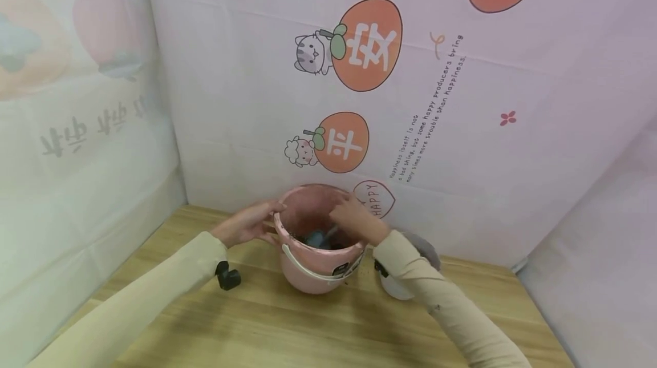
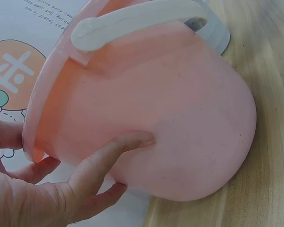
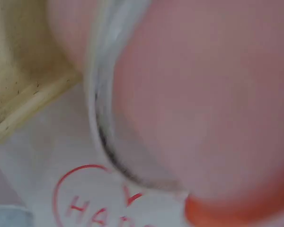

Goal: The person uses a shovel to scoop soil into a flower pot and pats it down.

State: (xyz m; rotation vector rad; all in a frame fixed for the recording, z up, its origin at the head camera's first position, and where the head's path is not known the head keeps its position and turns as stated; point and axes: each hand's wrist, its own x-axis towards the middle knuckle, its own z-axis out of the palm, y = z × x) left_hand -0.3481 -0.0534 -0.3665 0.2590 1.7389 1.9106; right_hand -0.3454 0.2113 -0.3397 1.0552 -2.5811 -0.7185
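A pink plastic bucket [image 1: 313, 274] with a white handle [image 1: 308, 271] stands tilted on the table near the back wall. My left hand [image 1: 250, 223] grips it at the left, fingers at the rim and against the outer wall, as the left wrist view also shows of the bucket [image 2: 180, 104]. Inside the mouth, my right hand [image 1: 354, 217] reaches down with bent fingers. Its fingertips meet the upper end of a blue-grey tool [image 1: 316, 238], whose lower part lies among dark material at the bottom. In the right wrist view the bucket [image 3: 203, 94] is blurred and the hand is hidden.
A whitish pot [image 1: 397, 288] stands right of the bucket, partly behind my right forearm. The wooden table [image 1: 246, 328] meets a printed white cloth [image 1: 231, 100] at the back, with more cloth on both sides.
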